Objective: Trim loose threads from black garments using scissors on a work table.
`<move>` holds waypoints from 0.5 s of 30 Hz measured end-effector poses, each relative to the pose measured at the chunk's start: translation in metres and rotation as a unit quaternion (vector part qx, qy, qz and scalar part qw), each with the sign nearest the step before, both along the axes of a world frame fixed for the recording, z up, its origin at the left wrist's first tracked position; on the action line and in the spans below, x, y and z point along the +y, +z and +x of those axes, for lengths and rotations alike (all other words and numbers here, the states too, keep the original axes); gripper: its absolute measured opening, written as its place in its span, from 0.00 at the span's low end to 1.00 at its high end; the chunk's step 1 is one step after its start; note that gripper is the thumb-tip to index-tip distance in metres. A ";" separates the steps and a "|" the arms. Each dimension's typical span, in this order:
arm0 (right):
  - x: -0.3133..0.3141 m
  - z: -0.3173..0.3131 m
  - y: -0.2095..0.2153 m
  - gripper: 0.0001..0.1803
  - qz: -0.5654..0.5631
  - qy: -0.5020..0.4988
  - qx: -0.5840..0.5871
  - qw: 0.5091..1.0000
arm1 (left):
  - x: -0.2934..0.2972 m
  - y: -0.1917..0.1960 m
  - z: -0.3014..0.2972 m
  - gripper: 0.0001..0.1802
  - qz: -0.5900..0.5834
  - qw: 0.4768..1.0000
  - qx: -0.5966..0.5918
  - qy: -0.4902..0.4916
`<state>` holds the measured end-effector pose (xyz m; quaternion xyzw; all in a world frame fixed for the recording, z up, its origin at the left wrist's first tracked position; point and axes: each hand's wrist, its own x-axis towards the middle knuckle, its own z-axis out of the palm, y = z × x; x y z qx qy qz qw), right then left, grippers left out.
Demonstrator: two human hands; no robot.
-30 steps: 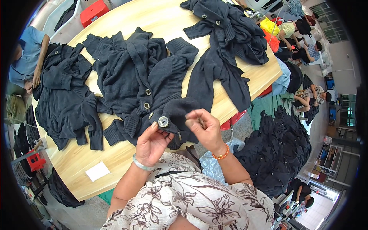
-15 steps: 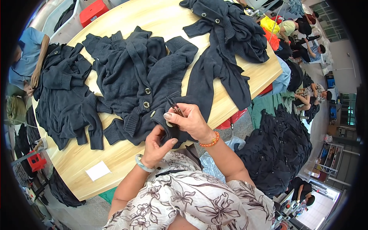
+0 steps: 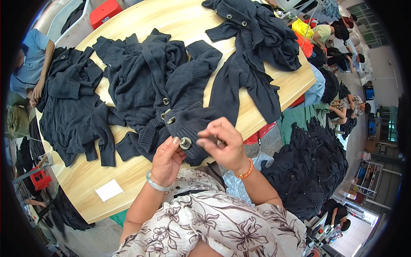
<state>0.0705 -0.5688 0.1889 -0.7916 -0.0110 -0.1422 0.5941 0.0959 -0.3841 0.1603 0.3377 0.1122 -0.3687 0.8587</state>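
Observation:
Close to me on the table, my left hand (image 3: 167, 162) is closed on the edge of a dark knitted cardigan (image 3: 137, 81). Its thumb lies beside a large round button (image 3: 185, 143), which faces up. More buttons show farther along the same front band. To the right of that button, my right hand (image 3: 224, 143) is curled above the knit, fingertips pinched together. Part of the thread snips (image 3: 220, 142) shows inside that hand; their blades are mostly hidden. Whether the fingertips also pinch a thread I cannot make out.
More dark cardigans lie at the table's left (image 3: 77, 107) and far right (image 3: 257, 43). A white paper (image 3: 109, 190) rests near the front left edge. A co-worker's hand (image 3: 36, 94) touches the left garment. A heap of dark clothes (image 3: 308, 167) stands right of the table.
My right hand has drawn slightly right, off the button band, and the snips' blades no longer show. The band now lies flatter, with the button facing up beside my left thumb.

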 end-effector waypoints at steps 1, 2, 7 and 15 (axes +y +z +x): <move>-0.001 -0.006 0.008 0.17 -0.083 0.020 0.028 0.996 | 0.002 -0.006 -0.001 0.15 -0.009 1.000 -0.010 0.001; 0.003 -0.009 0.012 0.17 -0.109 0.011 0.025 0.994 | 0.000 -0.003 0.000 0.15 -0.010 1.000 -0.010 -0.001; 0.016 -0.016 0.005 0.22 -0.157 -0.025 0.044 0.986 | -0.012 0.008 -0.002 0.14 -0.003 1.000 -0.012 0.018; 0.016 -0.015 -0.004 0.18 -0.023 -0.001 0.041 0.999 | -0.013 0.009 -0.008 0.12 -0.001 1.000 -0.006 0.011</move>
